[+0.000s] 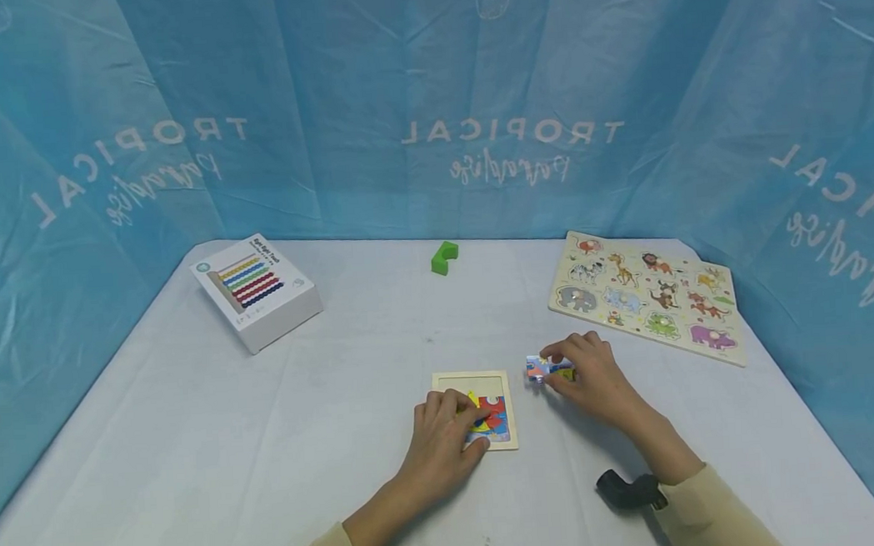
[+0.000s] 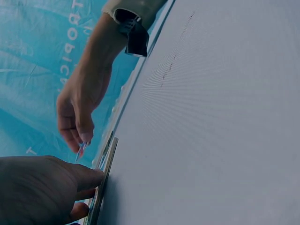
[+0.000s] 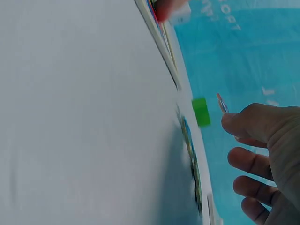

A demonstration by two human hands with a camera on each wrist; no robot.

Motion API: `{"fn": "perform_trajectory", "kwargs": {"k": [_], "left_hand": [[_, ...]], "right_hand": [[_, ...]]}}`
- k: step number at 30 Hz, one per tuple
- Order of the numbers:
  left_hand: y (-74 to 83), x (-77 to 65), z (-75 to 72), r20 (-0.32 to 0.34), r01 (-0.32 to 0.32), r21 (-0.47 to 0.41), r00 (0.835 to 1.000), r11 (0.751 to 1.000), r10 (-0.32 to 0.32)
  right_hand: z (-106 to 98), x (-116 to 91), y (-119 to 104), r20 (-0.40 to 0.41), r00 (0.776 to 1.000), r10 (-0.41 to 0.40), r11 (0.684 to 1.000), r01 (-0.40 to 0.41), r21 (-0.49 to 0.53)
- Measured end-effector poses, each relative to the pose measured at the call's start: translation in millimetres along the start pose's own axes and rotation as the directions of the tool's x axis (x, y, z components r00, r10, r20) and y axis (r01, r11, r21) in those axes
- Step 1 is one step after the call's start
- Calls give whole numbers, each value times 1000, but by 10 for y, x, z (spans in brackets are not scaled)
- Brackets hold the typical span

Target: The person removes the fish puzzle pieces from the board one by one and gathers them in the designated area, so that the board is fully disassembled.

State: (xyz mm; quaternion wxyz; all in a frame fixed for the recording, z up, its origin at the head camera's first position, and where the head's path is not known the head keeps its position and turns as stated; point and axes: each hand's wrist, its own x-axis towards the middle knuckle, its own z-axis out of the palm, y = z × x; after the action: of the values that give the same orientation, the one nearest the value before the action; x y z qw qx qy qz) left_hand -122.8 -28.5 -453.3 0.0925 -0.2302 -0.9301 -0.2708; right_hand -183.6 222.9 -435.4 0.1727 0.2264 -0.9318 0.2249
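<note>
Standing at the far left of the white table [image 1: 193, 455] is a white box [image 1: 258, 292], on whose lid rows of coloured beads are printed. To the right of it and nearer to the front, the left hand [image 1: 436, 444] is laid over the near left part of a wooden puzzle frame [image 1: 511, 410]. Nothing is seen to be clasped by this hand: its fingers are relaxed and slightly bent, the puzzle pieces [image 1: 496, 405] inside the frame are touched by them, and the thumb is kept at the near rim. These pieces, red, yellow and blue, are partly covered. Farther back, a green block [image 1: 440, 261] is placed. Just to the right of the frame, a small picture piece [image 1: 536, 367] is pinched between the thumb and the forefinger of the right hand [image 1: 592, 379]; in the right wrist view it is held above the table, and the other fingers are loosely curled, apart from it. Under this hand, some loose pieces [image 1: 567, 374] are found on the table. At the far right, an animal board [image 1: 641, 294] is laid flat.
</note>
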Motion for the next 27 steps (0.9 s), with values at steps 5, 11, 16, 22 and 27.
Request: {"fn": "perform_trajectory", "kwargs": {"k": [5,11,16,22,27], "left_hand": [[-2,-2,0,-2,3,5,1000,1000,-3],[1,-1,-5,8,8,5,1000,1000,-8],[2,-3,-14,14,2,5,1000,1000,-2],[7,-2,-16,4,3,3,1000,1000,-3],[6,-2,-13,11,7,-1,1000,1000,-7]], "right_hand": [[-97,-91,187,6,999,49,999,-49,-22],[-196,-205,382,65,986,156,987,-153,-42],[-250,-296,531,102,968,228,973,-225,-41],[-255,-364,623,111,960,256,967,-256,-13],[-250,-377,653,122,958,258,966,-260,1]]}}
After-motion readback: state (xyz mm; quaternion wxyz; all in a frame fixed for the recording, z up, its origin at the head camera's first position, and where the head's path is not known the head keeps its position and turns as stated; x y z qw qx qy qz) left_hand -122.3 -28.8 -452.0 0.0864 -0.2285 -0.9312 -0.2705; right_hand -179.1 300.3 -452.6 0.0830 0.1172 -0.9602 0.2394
